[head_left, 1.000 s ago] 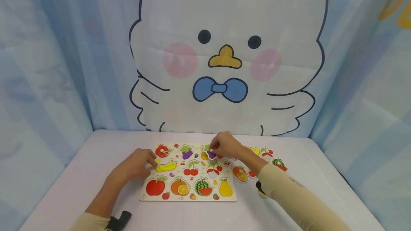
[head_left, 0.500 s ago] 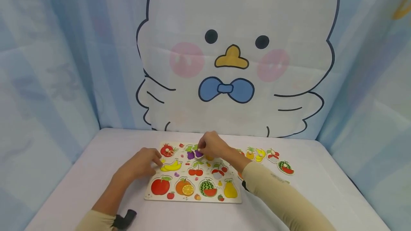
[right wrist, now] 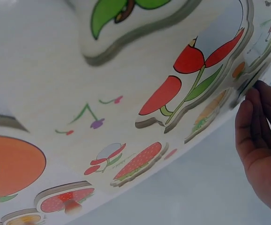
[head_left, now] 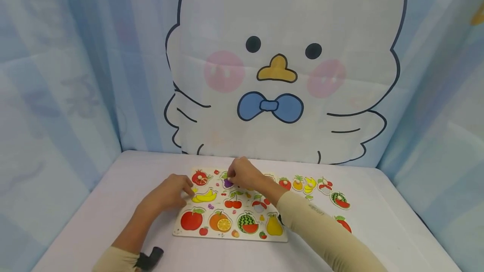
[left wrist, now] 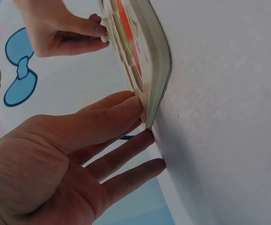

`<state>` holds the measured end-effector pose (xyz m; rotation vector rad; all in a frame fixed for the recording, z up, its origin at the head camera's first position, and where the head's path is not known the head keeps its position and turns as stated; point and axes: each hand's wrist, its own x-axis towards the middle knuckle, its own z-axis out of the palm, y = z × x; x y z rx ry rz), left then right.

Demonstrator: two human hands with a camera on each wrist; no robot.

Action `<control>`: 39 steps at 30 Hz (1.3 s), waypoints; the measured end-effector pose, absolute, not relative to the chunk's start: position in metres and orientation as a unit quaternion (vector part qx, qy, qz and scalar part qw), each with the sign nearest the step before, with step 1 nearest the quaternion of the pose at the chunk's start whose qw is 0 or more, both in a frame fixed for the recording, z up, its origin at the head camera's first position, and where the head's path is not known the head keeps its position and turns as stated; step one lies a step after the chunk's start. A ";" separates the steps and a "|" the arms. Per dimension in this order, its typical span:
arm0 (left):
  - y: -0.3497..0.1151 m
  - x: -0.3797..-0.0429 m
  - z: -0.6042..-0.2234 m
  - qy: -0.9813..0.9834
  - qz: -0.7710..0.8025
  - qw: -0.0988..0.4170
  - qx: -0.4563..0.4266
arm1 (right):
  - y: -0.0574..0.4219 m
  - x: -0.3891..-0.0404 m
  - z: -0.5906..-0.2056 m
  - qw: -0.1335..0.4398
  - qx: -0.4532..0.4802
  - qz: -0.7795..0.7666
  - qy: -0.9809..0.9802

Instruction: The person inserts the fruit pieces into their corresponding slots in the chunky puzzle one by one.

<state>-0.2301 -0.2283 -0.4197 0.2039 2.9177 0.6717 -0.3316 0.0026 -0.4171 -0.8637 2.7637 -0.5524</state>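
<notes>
White table (head_left: 147,165) around board (head_left: 249,237), straight-fingered left hand (head_left: 174,190) at edge (left wrist: 162,61), right hand (head_left: 243,173) pinching grape piece (head_left: 228,184)

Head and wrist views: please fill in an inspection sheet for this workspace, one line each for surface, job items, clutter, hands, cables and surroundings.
Surface: white table, partly hidden by the arms.
Job items: fruit puzzle board flat on the table; grape piece over its upper part, seating not clear; watermelon piece and banana piece among those lying to its right.
Clutter: nothing seen.
Hands: left hand touches the board's left edge; right hand pinches the grape piece.
Cables: nothing seen.
Surroundings: pale blue curtain with a large cartoon bird.
</notes>
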 end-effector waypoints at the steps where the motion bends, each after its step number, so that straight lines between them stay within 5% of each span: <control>1: -0.228 -0.230 -0.420 0.970 0.223 0.070 0.068 | 0.002 -0.331 -0.417 0.096 -0.290 -0.183 0.934; 18: -0.224 -0.231 -0.417 0.972 0.213 0.070 0.073 | 0.004 -0.331 -0.427 0.054 -0.299 -0.173 0.937; 39: -0.228 -0.229 -0.421 0.970 0.220 0.068 0.076 | 0.018 -0.327 -0.426 0.085 -0.295 -0.214 0.927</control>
